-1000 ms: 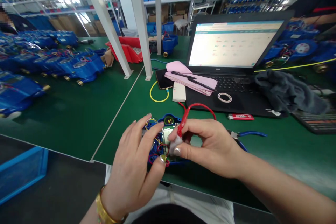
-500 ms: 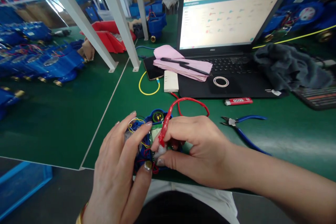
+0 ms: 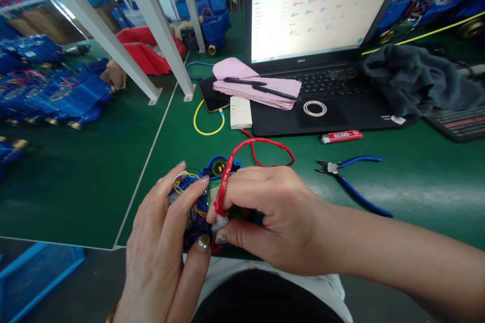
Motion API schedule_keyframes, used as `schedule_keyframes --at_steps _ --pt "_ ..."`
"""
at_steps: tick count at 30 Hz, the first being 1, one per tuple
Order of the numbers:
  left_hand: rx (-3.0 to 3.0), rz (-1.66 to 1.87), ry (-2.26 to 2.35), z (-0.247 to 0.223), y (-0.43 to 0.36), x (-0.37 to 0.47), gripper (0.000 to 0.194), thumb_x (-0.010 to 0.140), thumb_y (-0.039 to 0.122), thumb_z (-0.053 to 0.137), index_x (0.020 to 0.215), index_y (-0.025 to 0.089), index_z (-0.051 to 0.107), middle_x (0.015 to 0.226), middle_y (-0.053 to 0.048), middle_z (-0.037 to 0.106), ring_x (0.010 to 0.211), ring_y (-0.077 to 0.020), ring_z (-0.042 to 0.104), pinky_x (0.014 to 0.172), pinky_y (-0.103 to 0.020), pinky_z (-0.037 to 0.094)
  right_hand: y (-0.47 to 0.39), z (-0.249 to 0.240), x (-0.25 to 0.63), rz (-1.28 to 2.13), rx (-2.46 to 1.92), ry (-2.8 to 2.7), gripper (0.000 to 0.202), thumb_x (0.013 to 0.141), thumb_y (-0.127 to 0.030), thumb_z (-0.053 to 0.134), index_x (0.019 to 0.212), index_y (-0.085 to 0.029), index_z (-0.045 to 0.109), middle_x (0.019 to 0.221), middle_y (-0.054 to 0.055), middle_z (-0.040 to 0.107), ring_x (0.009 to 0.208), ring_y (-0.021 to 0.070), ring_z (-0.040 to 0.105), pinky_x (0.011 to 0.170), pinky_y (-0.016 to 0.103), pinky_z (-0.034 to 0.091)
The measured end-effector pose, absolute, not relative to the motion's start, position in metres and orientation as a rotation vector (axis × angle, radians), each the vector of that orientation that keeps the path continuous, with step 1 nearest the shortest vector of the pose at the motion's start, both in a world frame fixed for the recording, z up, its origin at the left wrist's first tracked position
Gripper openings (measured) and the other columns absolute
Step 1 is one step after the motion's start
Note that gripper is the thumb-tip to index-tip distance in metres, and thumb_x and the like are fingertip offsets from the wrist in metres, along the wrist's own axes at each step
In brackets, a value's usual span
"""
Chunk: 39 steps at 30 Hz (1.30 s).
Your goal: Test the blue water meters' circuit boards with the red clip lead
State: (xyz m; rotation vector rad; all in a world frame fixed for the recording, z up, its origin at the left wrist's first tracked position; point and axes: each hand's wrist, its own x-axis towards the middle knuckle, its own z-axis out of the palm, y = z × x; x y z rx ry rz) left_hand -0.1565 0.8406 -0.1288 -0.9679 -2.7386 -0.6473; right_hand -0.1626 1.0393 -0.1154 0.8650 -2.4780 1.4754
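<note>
A blue meter housing (image 3: 206,170) with an opened circuit board and thin coloured wires lies at the table's front edge. My left hand (image 3: 166,234) is around its left side, fingers on top and thumb at the near edge, holding it. Between thumb and index finger, my right hand (image 3: 273,217) pinches a whitish plug (image 3: 220,223) at the end of a red cable (image 3: 231,156), against the board. The plug's tip and much of the board are hidden under my fingers. From the plug the red cable loops back to a small white box (image 3: 240,112).
Blue-handled cutters (image 3: 350,176) and a red lighter (image 3: 342,136) lie to the right. Behind stand a laptop (image 3: 299,121) with pink papers (image 3: 261,92) and a dark cloth (image 3: 420,81), and a phone (image 3: 212,93). Blue meters (image 3: 56,88) and metal posts (image 3: 151,25) are at the left.
The view has shifted slightly, so things on the table appear a little further left and mostly higher. Both hands keep their hold on the housing and the plug.
</note>
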Motion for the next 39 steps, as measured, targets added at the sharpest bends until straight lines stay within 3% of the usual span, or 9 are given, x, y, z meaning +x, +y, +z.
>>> schedule_keyframes --at_steps 9,12,14,17,19,30,39 --pt "-0.973 -0.505 -2.650 -0.134 0.844 -0.159 0.046 0.088 0.024 0.036 0.133 0.014 0.040 0.142 -0.016 0.036 0.130 -0.0301 0.037 0.106 -0.049 0.032 1.040 -0.118 -0.161 1.451 0.955 -2.505 0.006 0.082 -0.010 0.059 0.077 -0.010 0.063 0.075 0.002 0.064 0.070 0.0115 0.055 0.066 0.023 0.043" --pt "-1.074 -0.480 -2.640 -0.133 0.843 -0.159 0.057 0.090 0.043 0.030 0.135 0.009 0.037 0.141 -0.021 0.034 0.131 -0.0341 0.034 0.105 -0.054 0.033 1.040 -0.118 -0.160 1.429 0.979 -2.484 0.006 0.083 -0.011 0.058 0.080 -0.010 0.063 0.077 0.004 0.065 0.074 0.0126 0.056 0.070 0.024 0.044" --pt "-1.051 -0.413 -2.664 -0.133 0.844 -0.158 0.069 0.083 0.056 0.040 0.133 0.008 0.038 0.141 -0.023 0.034 0.131 -0.0362 0.035 0.104 -0.056 0.034 1.040 -0.118 -0.160 1.398 1.001 -2.479 0.007 0.084 -0.012 0.056 0.081 -0.010 0.062 0.078 0.004 0.065 0.074 0.0134 0.056 0.071 0.025 0.044" --pt "-0.920 -0.368 -2.674 -0.134 0.846 -0.156 0.064 0.076 0.045 0.058 0.129 0.013 0.042 0.139 -0.019 0.038 0.128 -0.0329 0.039 0.104 -0.052 0.038 1.038 -0.119 -0.158 1.341 1.011 -2.470 0.009 0.086 -0.014 0.054 0.079 -0.012 0.060 0.078 0.004 0.064 0.073 0.0135 0.054 0.070 0.026 0.044" --pt "-0.906 -0.369 -2.652 -0.135 0.847 -0.155 0.058 0.077 0.038 0.058 0.127 0.014 0.043 0.138 -0.018 0.040 0.127 -0.0316 0.041 0.103 -0.051 0.040 1.037 -0.120 -0.156 1.307 1.015 -2.448 0.012 0.087 -0.015 0.052 0.077 -0.013 0.058 0.077 0.004 0.063 0.071 0.0132 0.052 0.068 0.026 0.044" --pt "-1.000 -0.174 -2.449 -0.145 0.844 -0.167 0.057 0.073 0.039 0.051 0.121 0.009 0.047 0.127 -0.023 0.047 0.109 -0.0355 0.053 0.077 -0.052 0.056 1.033 -0.125 -0.159 1.198 1.039 -2.357 0.016 0.088 -0.016 0.049 0.076 -0.012 0.058 0.075 0.004 0.063 0.070 0.0128 0.051 0.066 0.025 0.045" --pt "-1.000 -0.138 -2.454 -0.146 0.842 -0.165 0.061 0.071 0.042 0.054 0.122 0.010 0.046 0.129 -0.022 0.046 0.111 -0.0360 0.052 0.078 -0.051 0.056 1.033 -0.125 -0.158 1.215 1.052 -2.377 0.016 0.087 -0.015 0.048 0.075 -0.013 0.058 0.074 0.003 0.062 0.070 0.0128 0.050 0.067 0.025 0.044"
